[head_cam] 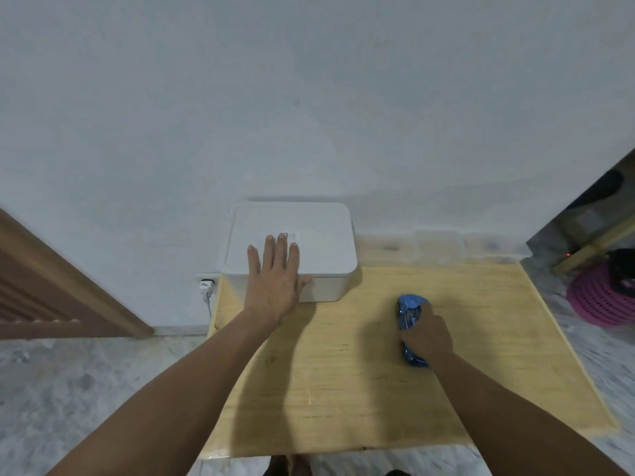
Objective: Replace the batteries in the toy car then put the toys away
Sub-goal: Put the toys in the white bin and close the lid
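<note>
Car [410, 312], blue, sits on the desk [343, 389] right of centre, gripped from above by the right hand [426, 334]. Bare wood lies all round it. White box [292, 249] stands at the far left edge against the wall, lid on, contents hidden; left hand [275, 273] lies flat on the lid, fingers straight.
</note>
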Motion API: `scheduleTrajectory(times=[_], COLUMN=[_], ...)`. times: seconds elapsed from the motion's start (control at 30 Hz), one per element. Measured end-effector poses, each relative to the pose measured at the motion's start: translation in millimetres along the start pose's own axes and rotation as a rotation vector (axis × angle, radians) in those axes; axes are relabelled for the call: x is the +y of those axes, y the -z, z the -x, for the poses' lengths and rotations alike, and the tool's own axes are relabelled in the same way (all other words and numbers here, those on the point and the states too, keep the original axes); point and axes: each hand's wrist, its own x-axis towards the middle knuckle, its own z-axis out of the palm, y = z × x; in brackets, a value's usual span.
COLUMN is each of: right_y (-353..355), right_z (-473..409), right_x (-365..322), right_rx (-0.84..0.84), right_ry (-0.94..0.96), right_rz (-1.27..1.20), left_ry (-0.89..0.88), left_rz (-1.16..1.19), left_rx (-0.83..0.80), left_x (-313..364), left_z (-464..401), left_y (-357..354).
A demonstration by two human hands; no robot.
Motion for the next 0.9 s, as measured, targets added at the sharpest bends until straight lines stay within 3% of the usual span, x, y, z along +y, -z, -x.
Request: scheduleTrajectory(times=[0.13, 0.3, 0.67, 0.9], right_y=[-4.9, -12.7, -42.4, -48.6], right_z=[3.5, 17.5, 63.1, 66.3], right_x=[6.5, 1.7, -12.8, -5.3], right_rx=[0.059, 0.081, 0.043, 0.013], right_ry=[0.033, 0.087, 0.203, 0.174], right_rz=[-0.003, -0.011, 0.031, 0.053], left_ry=[-0.109, -0.336, -0.086, -0.045], left_rz=[0.048, 0.038, 0.113, 0.152], left_rx=[0.123, 0.036, -0.532, -0.569], left_x=[22.0, 52.2, 65.3, 67.3], left_z=[25.7, 61.1, 117.3, 120.0], left_y=[-7.6, -26.3, -79.7, -79.7])
